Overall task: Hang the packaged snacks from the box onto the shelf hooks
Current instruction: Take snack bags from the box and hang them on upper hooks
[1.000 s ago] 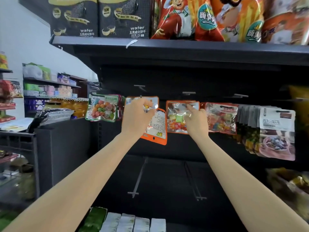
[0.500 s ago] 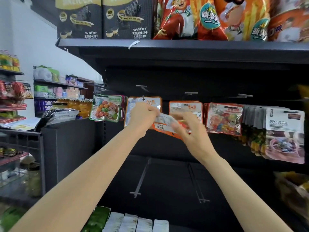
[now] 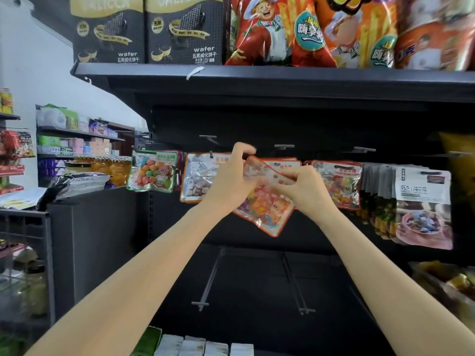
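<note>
Both hands are raised in front of the hook row under the top shelf (image 3: 257,73). Left hand (image 3: 228,181) and right hand (image 3: 305,188) both grip one candy packet (image 3: 264,209), orange-edged, clear front, tilted with its low corner pointing down and right. Left hand fingers (image 3: 241,150) curl over the packet's top left edge, slightly motion-blurred. Right hand pinches the packet's upper right part, fingers curled. The packet is in the air between the hands, not on a hook, in front of hanging packets.

Just left of the left hand: a hanging white candy packet (image 3: 200,176) on its hook, partly covered by that hand. Further left: a green-edged fruit candy packet (image 3: 154,170) hanging. Behind the hands: another orange packet (image 3: 285,165), only its top shows. Just right of the right hand: a hanging red-edged packet (image 3: 339,183). Far right: a row of grey and pink pouches (image 3: 421,201) hanging.

Above the hands: bare hook ends (image 3: 284,146) sticking out from the dark back panel. Below the hands: two long empty hooks (image 3: 208,281), and white boxes (image 3: 205,346) at the bottom edge.

On the top shelf: black wafer boxes (image 3: 180,29) above the left hand, red chip bags (image 3: 308,29) above the right hand. Far left of the left hand: a dark desk (image 3: 84,201) with a black and white bag (image 3: 77,182) and jars (image 3: 108,167) behind it.
</note>
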